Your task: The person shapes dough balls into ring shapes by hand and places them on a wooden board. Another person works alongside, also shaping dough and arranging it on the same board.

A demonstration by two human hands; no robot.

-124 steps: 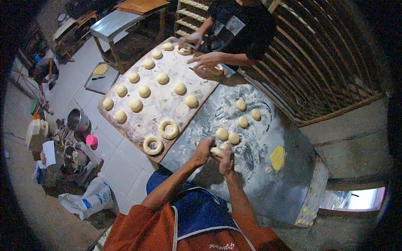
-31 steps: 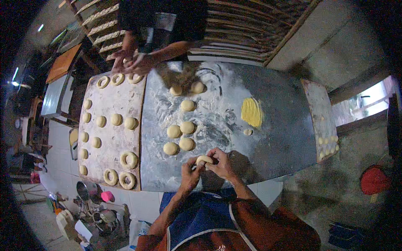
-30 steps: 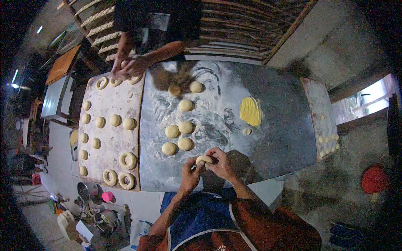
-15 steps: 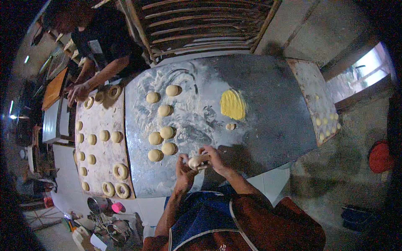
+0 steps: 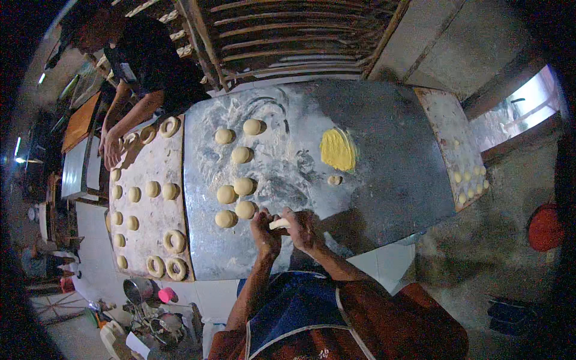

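Note:
My left hand [image 5: 264,231] and my right hand [image 5: 298,230] are both closed on a pale piece of dough [image 5: 279,224], held between their fingers just above the floured metal table [image 5: 384,156]. Part of the piece is hidden by the fingers. Several round dough balls [image 5: 243,186] lie just beyond and left of my hands. Farther off are a smear of yellow fat [image 5: 338,149] and a small scrap of dough [image 5: 335,180].
A floured board [image 5: 150,228] at left bears dough balls and rings. A co-worker's hands [image 5: 112,146] work at its far end. A second board [image 5: 438,120] with small pieces lies right. Slatted racks [image 5: 288,36] stand behind; pots [image 5: 139,291] sit below left.
My hands have shifted slightly up and turned the dough, which earlier showed as a bent strip. The co-worker has moved left along the board. The whole view has swung round as my head turned.

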